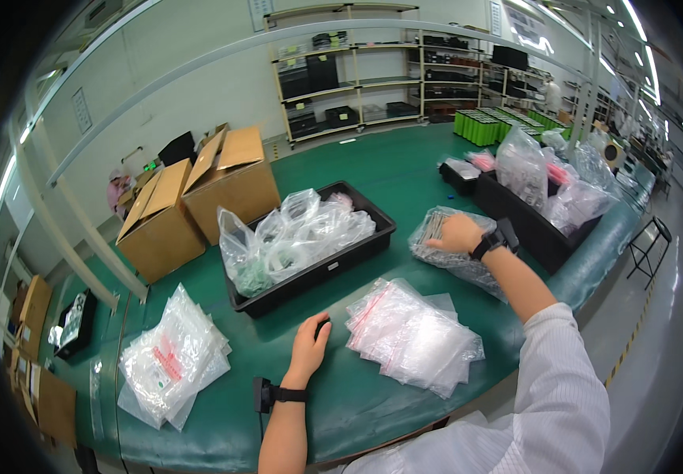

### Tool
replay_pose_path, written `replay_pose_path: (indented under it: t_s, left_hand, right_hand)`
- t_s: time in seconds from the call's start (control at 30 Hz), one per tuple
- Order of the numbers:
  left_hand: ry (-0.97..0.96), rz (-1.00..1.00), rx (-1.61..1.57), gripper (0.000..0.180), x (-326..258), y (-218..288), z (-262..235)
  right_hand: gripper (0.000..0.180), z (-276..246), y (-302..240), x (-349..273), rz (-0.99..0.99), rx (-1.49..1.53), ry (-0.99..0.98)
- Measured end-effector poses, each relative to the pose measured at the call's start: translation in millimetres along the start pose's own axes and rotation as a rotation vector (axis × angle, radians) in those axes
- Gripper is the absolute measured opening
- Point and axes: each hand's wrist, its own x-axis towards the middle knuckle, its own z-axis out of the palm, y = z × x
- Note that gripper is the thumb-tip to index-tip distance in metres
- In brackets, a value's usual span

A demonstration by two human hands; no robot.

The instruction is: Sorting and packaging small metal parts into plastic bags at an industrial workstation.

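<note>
The room is bright, with long ceiling lamps [652,73] shining far beyond the right hand [457,234], and the clear bags [428,340] just to the right of the left hand [307,347] give back strong white glare. Both hands look quite sharp; around them, the green table [365,407] has its near edge bent, and the picture's corners become fully black.

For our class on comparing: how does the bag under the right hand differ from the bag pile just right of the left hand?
The bag looks bulky and filled; the bag pile lies flat and spread. The right hand touches the bag, not the pile. Both are clear plastic.
</note>
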Motion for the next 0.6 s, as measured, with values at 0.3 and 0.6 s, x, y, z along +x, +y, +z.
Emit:
replay_pose_path:
  t_s: [0.3,0.6]
  left_hand:
    - [-0.044,0.014,0.045,0.030,1.5,7.4,0.1]
    - [-0.066,0.054,0.066,0.029,-4.6,4.4,-6.1]
  right_hand:
    - [0.053,59.5,-19.3,-22.3,-0.122,-0.094,0.812]
    - [0.041,65.6,-1.2,-52.7,-0.367,-0.086,0.874]
